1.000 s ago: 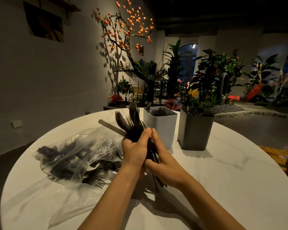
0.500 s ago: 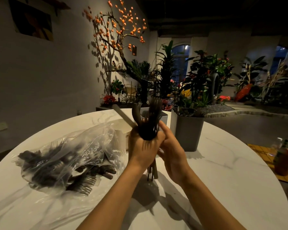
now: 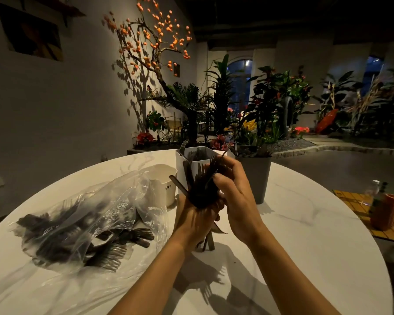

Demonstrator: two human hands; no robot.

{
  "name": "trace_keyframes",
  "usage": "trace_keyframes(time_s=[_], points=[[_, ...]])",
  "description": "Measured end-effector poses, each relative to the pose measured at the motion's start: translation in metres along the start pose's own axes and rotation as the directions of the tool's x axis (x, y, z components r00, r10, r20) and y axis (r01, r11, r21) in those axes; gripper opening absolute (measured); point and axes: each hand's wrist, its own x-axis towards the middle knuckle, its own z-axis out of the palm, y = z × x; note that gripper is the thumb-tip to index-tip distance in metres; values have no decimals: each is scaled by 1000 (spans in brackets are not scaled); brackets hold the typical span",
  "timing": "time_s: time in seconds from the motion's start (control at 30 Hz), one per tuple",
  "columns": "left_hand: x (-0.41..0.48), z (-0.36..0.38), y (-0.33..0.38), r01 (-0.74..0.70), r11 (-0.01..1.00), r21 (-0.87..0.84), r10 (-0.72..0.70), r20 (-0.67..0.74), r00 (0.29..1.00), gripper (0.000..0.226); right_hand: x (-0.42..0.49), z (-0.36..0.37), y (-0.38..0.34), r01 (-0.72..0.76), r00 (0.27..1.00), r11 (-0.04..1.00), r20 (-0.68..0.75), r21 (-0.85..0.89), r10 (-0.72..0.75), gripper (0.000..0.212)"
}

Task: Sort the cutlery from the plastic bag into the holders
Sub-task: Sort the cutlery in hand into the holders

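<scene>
— Three holders stand at the far side of the round table (image 3: 305, 258): a low white holder (image 3: 163, 183), a taller white holder (image 3: 191, 164) and a grey holder (image 3: 255, 176). Can you read anything on them?

— Only small dark print on the low white one, something like "CRBW"; it is too small to be sure.

— And the cutlery?

— A bundle of dark cutlery (image 3: 200, 189) is held upright over the table, just before the taller white holder. The left hand (image 3: 195, 220) grips it low, fingers curled round the handles, whose ends stick out below the palm. The right hand (image 3: 234, 196) has thumb and fingers bent onto the fanned tops, pinching among them. Which piece it holds I cannot tell.

— The rest of it?

— More dark forks lie in the clear plastic bag (image 3: 82, 221) on the left, some spilling from its mouth onto the table. Both white holders already have pieces standing in them or at least the taller one does.

— Anything around?

— Potted plants (image 3: 271, 103) and an orange-blossomed tree (image 3: 150, 44) behind; an orange cup (image 3: 384, 211) on a mat to the right.
</scene>
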Motion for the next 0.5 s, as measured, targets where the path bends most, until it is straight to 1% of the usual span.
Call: trace_keyframes(time_s=[0.07,0.1,0.2,0.27,0.33,0.4,0.43,0.5], points=[[-1,0,-1,17,998,67,-21,65,998,26,-1,0,-8,22,999,1000,-35,-5,-22,63],[-3,1,0,43,997,59,-48,86,995,25,-1,-1,-12,31,998,999,-59,-11,-32,67],[-7,4,1,77,993,85,-85,96,992,6,0,-2,-21,82,983,995,-160,-54,-90,70],[-6,4,1,83,991,109,-92,85,992,11,2,-1,-19,99,973,991,-200,-86,-114,67],[-6,4,0,102,994,39,-105,73,992,5,3,1,-15,82,978,989,-183,-121,-104,53],[-6,2,-3,103,995,14,-104,72,992,14,3,2,-8,63,984,984,-151,-170,-89,34],[-8,1,-4,129,991,18,-130,65,989,14,4,3,-4,58,987,977,-134,-203,-87,27],[-12,-2,-7,215,977,16,-215,69,974,12,4,3,1,60,989,961,-114,-270,-94,21]])
